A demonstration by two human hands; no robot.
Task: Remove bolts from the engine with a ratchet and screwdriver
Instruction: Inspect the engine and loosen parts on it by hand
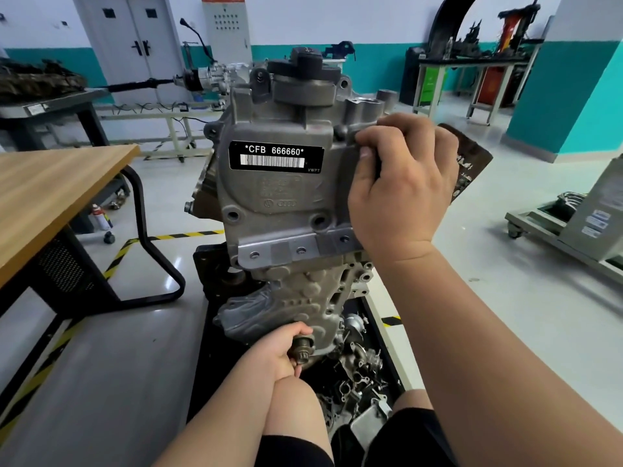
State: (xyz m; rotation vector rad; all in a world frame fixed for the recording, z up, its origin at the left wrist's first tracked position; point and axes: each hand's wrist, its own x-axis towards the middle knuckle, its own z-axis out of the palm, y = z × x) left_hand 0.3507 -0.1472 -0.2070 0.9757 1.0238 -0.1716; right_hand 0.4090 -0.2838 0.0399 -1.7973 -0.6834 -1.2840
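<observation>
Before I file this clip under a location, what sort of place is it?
Probably an automotive workshop or training shop: a bare engine stands above loose metal parts, a gearbox sits behind it, and hazard tape marks the floor.

**A:** Fig. 1, clothing?
**B:** I see black shorts (pixel 414 439) on both legs, knees (pixel 296 404) bare past the hems.
**A:** Arms?
**B:** Bare along both forearms (pixel 478 318) to the left hand (pixel 280 348) and right hand (pixel 401 197).
</observation>
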